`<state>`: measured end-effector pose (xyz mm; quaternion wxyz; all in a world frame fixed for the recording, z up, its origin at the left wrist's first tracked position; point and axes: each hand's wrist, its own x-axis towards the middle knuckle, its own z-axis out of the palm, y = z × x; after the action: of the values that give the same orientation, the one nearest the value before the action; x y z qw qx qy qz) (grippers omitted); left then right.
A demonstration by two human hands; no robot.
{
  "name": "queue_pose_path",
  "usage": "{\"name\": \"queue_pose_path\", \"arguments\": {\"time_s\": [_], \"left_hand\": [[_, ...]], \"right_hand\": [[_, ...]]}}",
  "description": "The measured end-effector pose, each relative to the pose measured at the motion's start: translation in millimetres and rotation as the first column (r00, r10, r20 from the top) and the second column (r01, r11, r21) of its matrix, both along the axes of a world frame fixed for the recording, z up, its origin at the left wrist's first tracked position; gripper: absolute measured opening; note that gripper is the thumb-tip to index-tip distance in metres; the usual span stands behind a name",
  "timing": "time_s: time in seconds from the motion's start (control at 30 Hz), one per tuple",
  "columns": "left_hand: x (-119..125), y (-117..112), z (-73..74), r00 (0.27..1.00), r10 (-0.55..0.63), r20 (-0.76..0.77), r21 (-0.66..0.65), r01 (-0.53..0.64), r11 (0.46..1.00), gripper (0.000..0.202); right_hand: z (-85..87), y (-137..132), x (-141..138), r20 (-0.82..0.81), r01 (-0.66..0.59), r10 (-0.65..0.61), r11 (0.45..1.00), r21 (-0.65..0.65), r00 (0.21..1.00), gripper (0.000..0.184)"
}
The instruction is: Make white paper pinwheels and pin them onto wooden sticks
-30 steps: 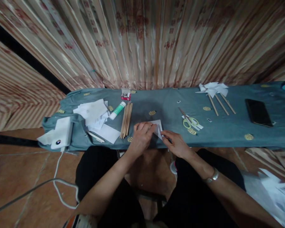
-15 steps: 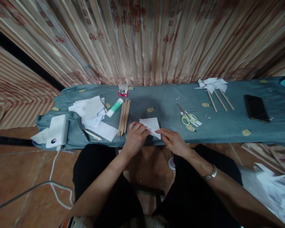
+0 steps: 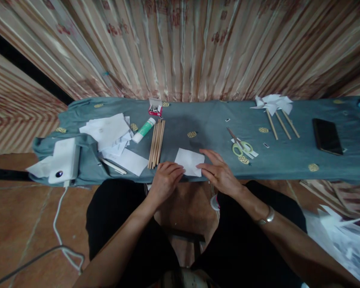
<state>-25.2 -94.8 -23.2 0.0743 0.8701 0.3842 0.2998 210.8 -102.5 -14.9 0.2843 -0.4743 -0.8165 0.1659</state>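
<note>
A small white square of paper (image 3: 190, 162) lies near the front edge of the cloth-covered table, between my hands. My left hand (image 3: 167, 178) has its fingers closed on the paper's lower left corner. My right hand (image 3: 220, 173) is at the right edge, its fingers apart and one fingertip touching the paper. Left of the paper lies a bundle of several wooden sticks (image 3: 156, 144). Green-handled scissors (image 3: 241, 148) rest on paper scraps to the right.
A glue stick (image 3: 144, 130), a red box of metal pins (image 3: 155, 108), stacked paper sheets (image 3: 108, 132), a white pen (image 3: 114, 166) and a white device (image 3: 64, 161) with a cable lie leftward. Paper pinwheels on sticks (image 3: 274, 104) and a phone (image 3: 327, 136) lie right.
The paper now lies flatter and squarer between my hands. My right hand has spread its fingers at the paper's right edge. The view has shifted slightly.
</note>
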Motion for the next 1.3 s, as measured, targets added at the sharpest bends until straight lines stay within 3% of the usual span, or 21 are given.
{"name": "queue_pose_path", "arguments": {"time_s": [0.2, 0.57, 0.8, 1.3], "left_hand": [[-2.6, -1.5, 2.9, 0.996, 0.081, 0.027, -0.06, -0.08, 0.995, 0.018], [-6.3, 2.0, -3.8, 0.977, 0.205, 0.066, -0.199, -0.188, 0.962, 0.032], [-9.8, -0.2, 3.0, 0.991, 0.124, -0.054, -0.165, -0.132, 0.977, 0.032], [-10.9, 0.8, 5.9, 0.973, 0.148, -0.179, -0.191, -0.181, 0.965, 0.032]], "right_hand": [[-1.7, 11.9, -5.8, -0.092, 0.058, -0.07, 0.99, -0.128, 0.993, 0.02], [-8.5, 47.1, -16.8, -0.151, 0.094, -0.123, 0.978, -0.187, 0.981, 0.026], [-14.5, 55.0, -22.3, -0.14, 0.123, -0.149, 0.976, -0.181, 0.979, 0.023], [-20.9, 56.0, -33.5, -0.12, 0.22, -0.232, 0.97, -0.102, 0.965, 0.023]]}}
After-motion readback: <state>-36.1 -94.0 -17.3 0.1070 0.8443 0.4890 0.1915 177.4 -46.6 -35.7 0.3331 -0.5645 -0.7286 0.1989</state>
